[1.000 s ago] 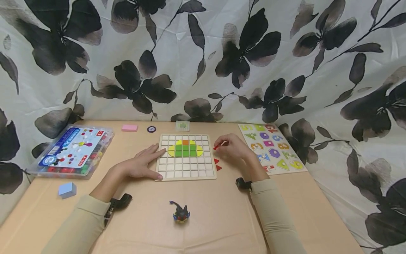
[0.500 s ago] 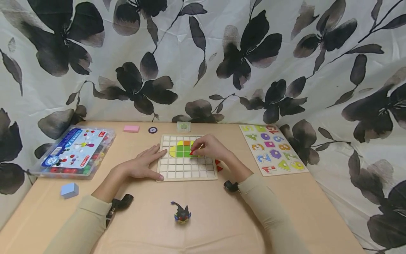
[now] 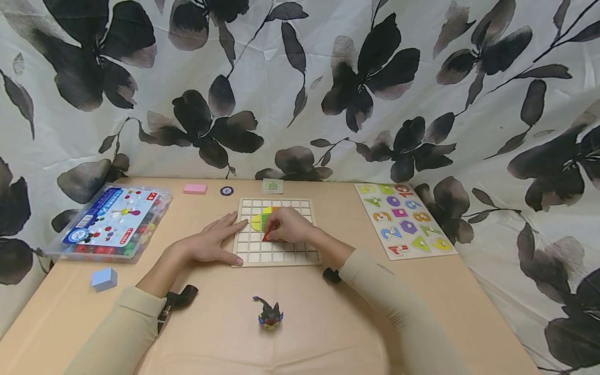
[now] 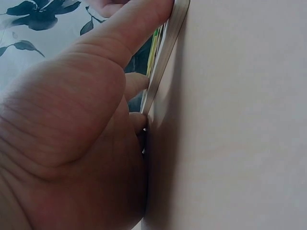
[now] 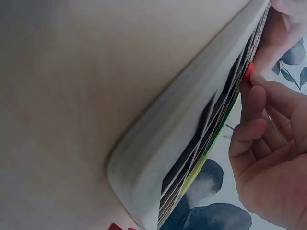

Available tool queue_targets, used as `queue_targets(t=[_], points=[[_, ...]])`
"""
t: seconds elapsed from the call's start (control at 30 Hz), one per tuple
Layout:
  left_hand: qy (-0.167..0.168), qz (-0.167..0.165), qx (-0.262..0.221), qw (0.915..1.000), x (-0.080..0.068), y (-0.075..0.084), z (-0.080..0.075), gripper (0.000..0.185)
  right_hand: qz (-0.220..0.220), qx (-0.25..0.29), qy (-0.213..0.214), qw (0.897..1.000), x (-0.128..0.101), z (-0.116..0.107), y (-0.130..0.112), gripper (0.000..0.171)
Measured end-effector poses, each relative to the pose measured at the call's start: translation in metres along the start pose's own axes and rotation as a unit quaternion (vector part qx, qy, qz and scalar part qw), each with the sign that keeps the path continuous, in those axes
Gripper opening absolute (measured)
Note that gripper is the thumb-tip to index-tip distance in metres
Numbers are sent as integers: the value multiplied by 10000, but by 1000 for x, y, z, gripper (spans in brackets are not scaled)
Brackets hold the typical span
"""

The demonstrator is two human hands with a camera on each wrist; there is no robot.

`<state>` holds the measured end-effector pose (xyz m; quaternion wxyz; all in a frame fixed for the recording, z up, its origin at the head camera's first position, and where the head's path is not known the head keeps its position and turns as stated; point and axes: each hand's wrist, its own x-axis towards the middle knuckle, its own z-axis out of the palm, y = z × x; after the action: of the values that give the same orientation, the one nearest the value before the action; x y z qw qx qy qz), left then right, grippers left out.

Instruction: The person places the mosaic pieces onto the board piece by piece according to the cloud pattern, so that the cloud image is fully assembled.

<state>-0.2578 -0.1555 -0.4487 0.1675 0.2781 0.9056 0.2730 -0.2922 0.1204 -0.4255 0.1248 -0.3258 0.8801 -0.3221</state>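
Observation:
A white gridded wooden board (image 3: pixel 253 257) lies flat on the table. Yellow pieces (image 3: pixel 256 223) and an orange piece (image 3: pixel 275 209) sit in its upper cells; the right hand covers most of the green ones. My left hand (image 3: pixel 211 242) rests against the board's left edge, fingers spread and thumb at the near corner. Over the board's middle, my right hand (image 3: pixel 291 227) pinches a small red piece (image 5: pixel 249 72) between thumb and fingertips, just below the coloured shape. Whether that piece touches the board I cannot tell. Loose red pieces (image 5: pixel 115 226) show at the right wrist view's bottom edge.
At the left stand a clear plastic case (image 3: pixel 112 224) and a blue block (image 3: pixel 103 279). A pink block (image 3: pixel 195 188), a round token (image 3: pixel 227 191) and a small card (image 3: pixel 272 186) lie behind the board. A number board (image 3: pixel 405 221) is at right; a dark figurine (image 3: pixel 270 315) stands in front.
My right hand has carried the red piece leftward from beside the board's right edge to over its middle, then slightly lower. The left hand has stayed on the board's left edge.

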Motion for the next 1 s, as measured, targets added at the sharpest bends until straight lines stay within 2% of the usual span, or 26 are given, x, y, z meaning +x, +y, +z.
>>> queue_targets(t=[0.27, 0.63, 0.77, 0.9, 1.0], points=[[-23, -11, -2, 10000, 1, 0, 0, 109, -116, -575, 78, 9982, -2, 1, 0, 6], [-17, -22, 10, 10000, 0, 0, 1, 109, -155, -581, 23, 9982, -7, -3, 3, 23], [8, 18, -25, 10000, -2, 0, 1, 109, -162, -377, 405, 9983, -20, -16, 6, 32], [48, 55, -21, 10000, -2, 0, 2, 109, -25, 128, 984, 9951, -43, -38, 13, 33], [67, 65, -2, 10000, -2, 0, 2, 109, 150, 481, 1260, 9907, -60, -53, 21, 31]])
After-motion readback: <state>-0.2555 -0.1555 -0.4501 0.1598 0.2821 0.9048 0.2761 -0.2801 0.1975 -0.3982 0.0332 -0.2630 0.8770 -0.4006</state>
